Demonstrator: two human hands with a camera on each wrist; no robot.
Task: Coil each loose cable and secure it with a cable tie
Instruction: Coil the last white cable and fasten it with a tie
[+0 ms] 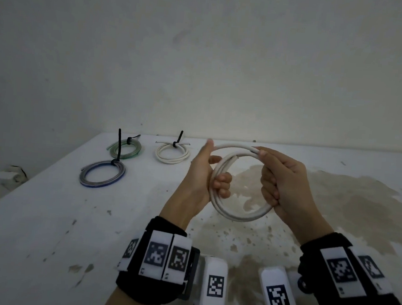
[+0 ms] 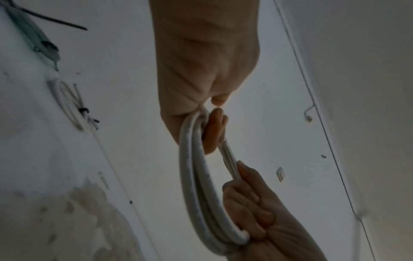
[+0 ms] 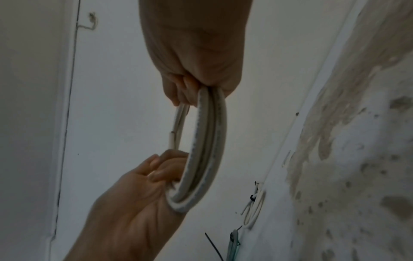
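I hold a thick white cable [image 1: 241, 213] wound into a round coil above the table, upright between both hands. My left hand [image 1: 207, 177] grips the coil's left side, fingers curled round the strands and the thumb raised. My right hand [image 1: 279, 182] grips the right side, its thumb pressing the top arc. From the left wrist the coil [image 2: 196, 194] runs down from my left hand [image 2: 201, 98] to my right hand [image 2: 252, 208]. The right wrist view shows the same white coil [image 3: 208, 146], with a cut cable end beside it. No tie is visible on this coil.
Three tied coils lie at the back left of the white table [image 1: 44, 236]: a green one [image 1: 125, 148], a blue-grey one [image 1: 102, 173] and a thin white one [image 1: 172, 153], each with a black cable tie. A brown stain [image 1: 335, 199] marks the table's right side. A wall stands behind.
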